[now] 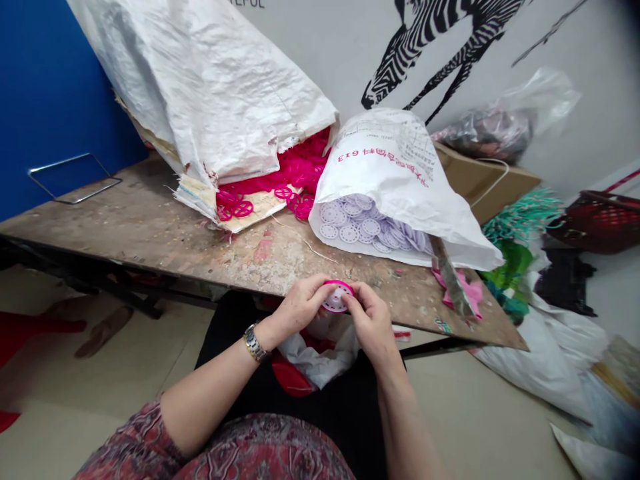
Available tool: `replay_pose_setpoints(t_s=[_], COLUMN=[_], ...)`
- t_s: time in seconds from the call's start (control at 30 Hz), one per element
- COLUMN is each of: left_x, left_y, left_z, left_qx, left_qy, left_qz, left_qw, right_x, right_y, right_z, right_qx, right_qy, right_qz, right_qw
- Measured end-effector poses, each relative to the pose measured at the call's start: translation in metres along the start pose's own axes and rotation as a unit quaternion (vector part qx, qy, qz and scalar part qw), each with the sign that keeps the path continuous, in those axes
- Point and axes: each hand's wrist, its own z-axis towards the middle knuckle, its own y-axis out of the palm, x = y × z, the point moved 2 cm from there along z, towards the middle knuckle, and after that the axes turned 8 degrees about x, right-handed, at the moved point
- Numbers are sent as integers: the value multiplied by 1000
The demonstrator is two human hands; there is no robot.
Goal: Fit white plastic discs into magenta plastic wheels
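My left hand (295,308), with a metal watch (254,343) at the wrist, and my right hand (371,321) are clamped by the fingertips on a pink-rimmed disc (335,302) with a pale centre, held above my lap at the front edge of a worn workbench (165,227). Behind it, a white sack (385,153) with pale lilac discs (357,223) in its mouth bears a red "613" beside Chinese characters (upside down from my seat, the smaller print too fine to read). At left, a second white sack (215,87) opens on bright pink rings (303,170). The letters "TEFUL" (249,4) show on the wall (320,40), left of a zebra picture (427,43).
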Motion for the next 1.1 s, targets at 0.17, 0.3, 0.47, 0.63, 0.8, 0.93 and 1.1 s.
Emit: replay_pose_setpoints(t_s=[0.17, 0.3, 0.47, 0.63, 0.8, 0.93, 1.1], left_x=[7, 7, 7, 9, 8, 14, 19], left_y=[-6, -6, -3, 3, 10, 3, -25], left_z=[0, -4, -10, -16, -19, -15, 4], left_qx=[-1, -78, -67, -42, -60, -101, -67], left_qy=[4, -20, -14, 9, 23, 93, 153], left_qz=[3, -24, -48, -34, 5, 107, 220], left_qw=[1000, 996, 997, 998, 998, 985, 961], right_x=[2, 4, -1, 0, 7, 19, 44], right_y=[5, 4, 1, -1, -6, -11, -20], right_z=[0, -1, -7, -17, -22, -25, -36], right_qx=[-3, 39, 21, 31, 51, 14, 2], right_qy=[20, 34, 20, -3, -7, 19, 10], right_qz=[38, 52, 64, 27, 21, 22, -69], right_qw=[999, 997, 998, 999, 998, 999, 998])
